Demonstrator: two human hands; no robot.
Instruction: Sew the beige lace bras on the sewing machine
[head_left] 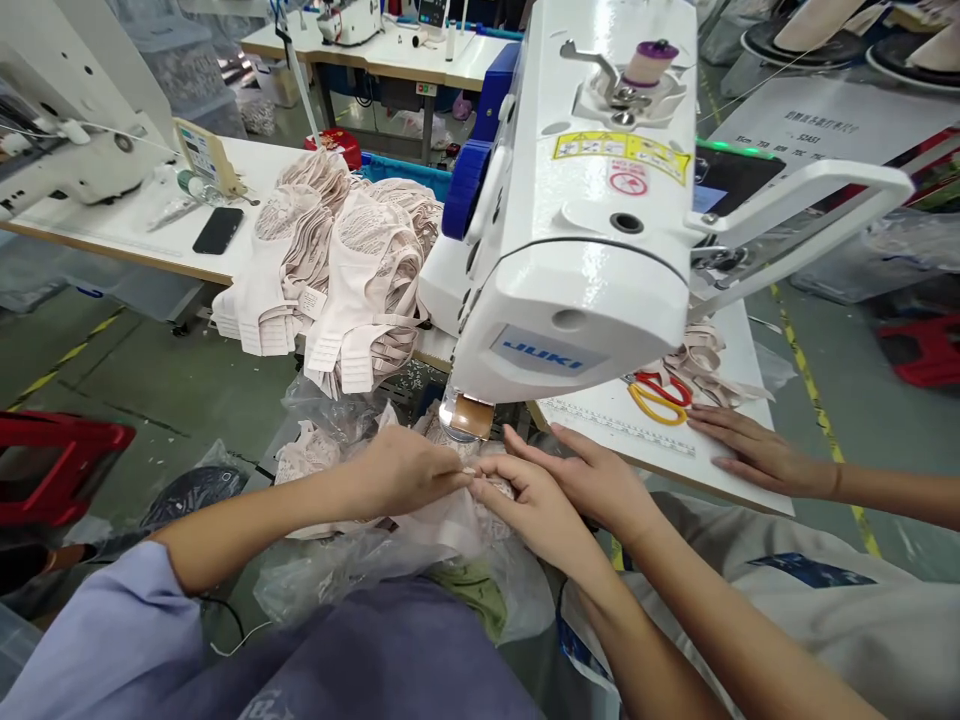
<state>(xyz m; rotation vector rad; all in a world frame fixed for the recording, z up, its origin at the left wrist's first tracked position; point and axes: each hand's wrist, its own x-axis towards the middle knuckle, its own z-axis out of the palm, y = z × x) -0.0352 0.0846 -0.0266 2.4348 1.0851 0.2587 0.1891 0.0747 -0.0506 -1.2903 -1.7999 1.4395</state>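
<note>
My left hand [409, 470] reaches in from the left with its fingers pinched on the edge of a pale pink lace bra [450, 520]. My right hand [532, 510] meets it fingertip to fingertip, closed on the same bra. The bra hangs over clear plastic below my hands, and much of it is hidden. Just above my fingers is the needle area of a white sewing machine [570, 300], with a brown guard plate [472, 416]. A co-worker's hand [600, 480] lies close beside my right hand, fingers pointing toward the machine.
Stacks of pale pink bras [367, 270] lie left of the machine, near a black phone [217, 231]. Red- and yellow-handled scissors [660, 398] rest on the right table by a printed ruler. The co-worker's other hand [765, 450] touches that table. A red stool [60, 465] stands left.
</note>
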